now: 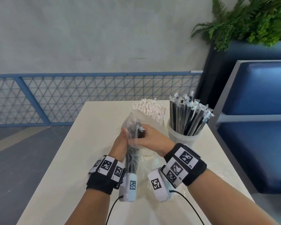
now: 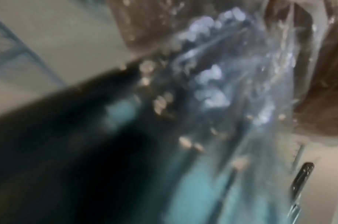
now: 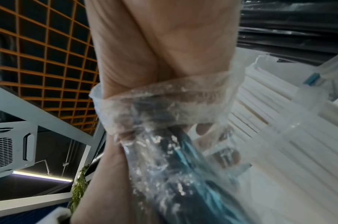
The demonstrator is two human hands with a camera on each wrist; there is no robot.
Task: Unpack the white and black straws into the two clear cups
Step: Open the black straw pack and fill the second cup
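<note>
While the left wrist view blurs, overhead both hands (image 1: 133, 137) grip the bag (image 1: 131, 153) of black straws (image 1: 130, 161).

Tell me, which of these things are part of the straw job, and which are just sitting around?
Part of the job:
- clear plastic bag of black straws, held by left hand and right hand
- clear cup of wrapped black straws
- white paper-wrapped straws, standing behind the bag

Just around:
- cream table
- blue padded bench
- green fern plant
- blue mesh railing
</note>
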